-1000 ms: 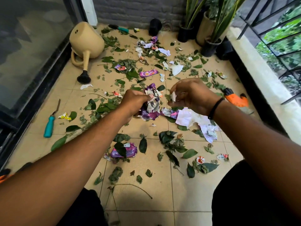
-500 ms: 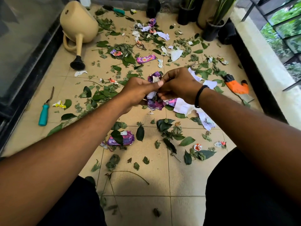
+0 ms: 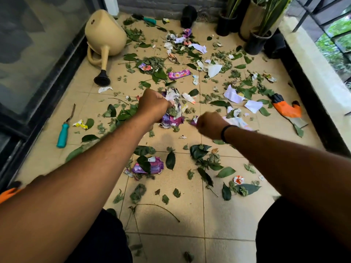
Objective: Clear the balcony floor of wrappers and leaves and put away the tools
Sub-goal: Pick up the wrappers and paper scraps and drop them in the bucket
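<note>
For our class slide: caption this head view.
Left hand gripping bunched wrappers; right hand reaching toward leaf-strewn balcony floor.

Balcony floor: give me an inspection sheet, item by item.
Surface: tile floor, strewn across.
Job's things: leaves and wrappers scattered; teal-handled tool at left; second teal tool by the back wall; watering can on its side; orange glove at right.
Clutter: white paper scraps; twig.
Grips: left hand holds a wad of wrappers; right hand closed on paper scraps.
Cables: nothing seen.
Surroundings: potted plants at the back right; glass door left; railing ledge right.
</note>
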The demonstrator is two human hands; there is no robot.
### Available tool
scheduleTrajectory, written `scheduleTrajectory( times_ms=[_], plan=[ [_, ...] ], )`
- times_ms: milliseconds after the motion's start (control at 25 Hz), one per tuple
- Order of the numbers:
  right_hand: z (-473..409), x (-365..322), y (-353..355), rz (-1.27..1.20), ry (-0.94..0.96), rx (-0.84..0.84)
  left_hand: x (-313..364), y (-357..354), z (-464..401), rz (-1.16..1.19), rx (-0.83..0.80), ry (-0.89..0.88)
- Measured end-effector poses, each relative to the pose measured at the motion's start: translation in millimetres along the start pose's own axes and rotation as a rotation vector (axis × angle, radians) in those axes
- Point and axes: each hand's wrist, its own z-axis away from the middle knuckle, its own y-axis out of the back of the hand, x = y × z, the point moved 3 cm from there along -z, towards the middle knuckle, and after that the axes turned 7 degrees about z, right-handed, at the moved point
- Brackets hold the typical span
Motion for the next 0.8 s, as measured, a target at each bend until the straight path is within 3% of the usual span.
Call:
scheduleTrajectory(
  times_ms=[80,200,320,600,800],
  plan=[
    [-19.4,-1.5,-36.0,0.267,0.023,-0.112,-2.9,5.7,0.5,-0.031,0.016,0.021],
    [-46.1,-11.5,-89.6,0.156,-0.006,-0.068,-1.9,21.3,0.8,0.009,0.037,0.031],
    [-59.1,-20.7,-141.3,0.191,0.088,-0.042,-2.6,40.0,5.2,0.031,0.019,0.055],
    [-80.2,-30.0,-161.0,0.396,0.172,-0.087,-15.4,85.6,0.5,0.120,0.130,0.116],
    [-57.0,-36.2,-177.3,0.493,0.234,0.004,-13.0,80.9,4.4,0.096,0.055,0.085]
  ],
)
